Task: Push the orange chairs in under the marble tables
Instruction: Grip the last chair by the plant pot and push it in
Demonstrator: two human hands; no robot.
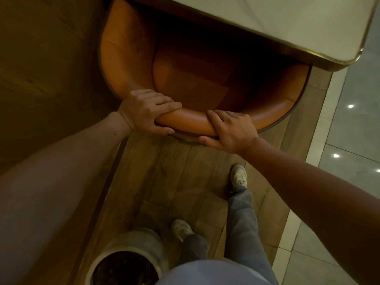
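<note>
The orange chair (123, 58) stands with the front of its seat under the edge of the marble counter (287, 21), its curved backrest facing the person. The left hand (148, 112) and right hand (230, 128) both grip the padded top rim of the backrest, fingers (168, 104) curled over the top and thumbs wrapped beneath, the two hands near each other. A dark wooden wall (41, 58) runs close along the chair's left side. A round grey pot (127, 260) sits on the wooden floor (164, 171) just beside the person's left shoe (181, 228). Pale tiled floor (349, 120) lies to the right.
</note>
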